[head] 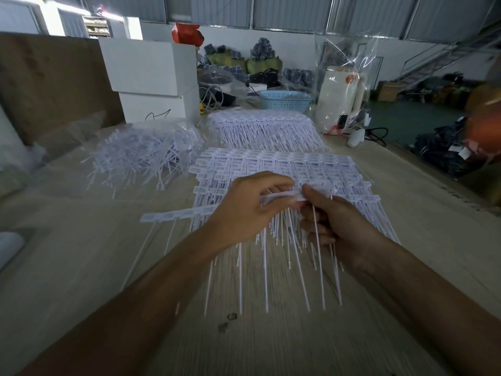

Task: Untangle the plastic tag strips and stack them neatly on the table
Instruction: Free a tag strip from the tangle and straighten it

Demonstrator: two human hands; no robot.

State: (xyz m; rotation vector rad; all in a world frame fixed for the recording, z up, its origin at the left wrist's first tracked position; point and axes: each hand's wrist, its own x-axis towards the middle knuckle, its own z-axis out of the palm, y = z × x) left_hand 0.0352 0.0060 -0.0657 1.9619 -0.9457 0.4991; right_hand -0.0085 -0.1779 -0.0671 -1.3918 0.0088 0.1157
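Two hands meet over the near stack [284, 169], both pinching one strip [282, 197] by its flat header band: the left hand [244, 213] with thumb and fingers curled on the band's left part, the right hand [333, 226] clamped on its right end. The strip's thin tails hang down from the band toward the worktop [81, 267]. It looks very light and limp; the band is the only stiff part, so that is the place to hold, while the tails will likely snag on neighbours and bend if pulled hard. Motion blur hides whether a second strip is caught in the grip. Left of the stack lies the tangled heap [141, 156] on clear plastic; beyond the stack sits a second sorted stack [265, 128]. One loose strip [176, 214] lies at the stack's left edge.
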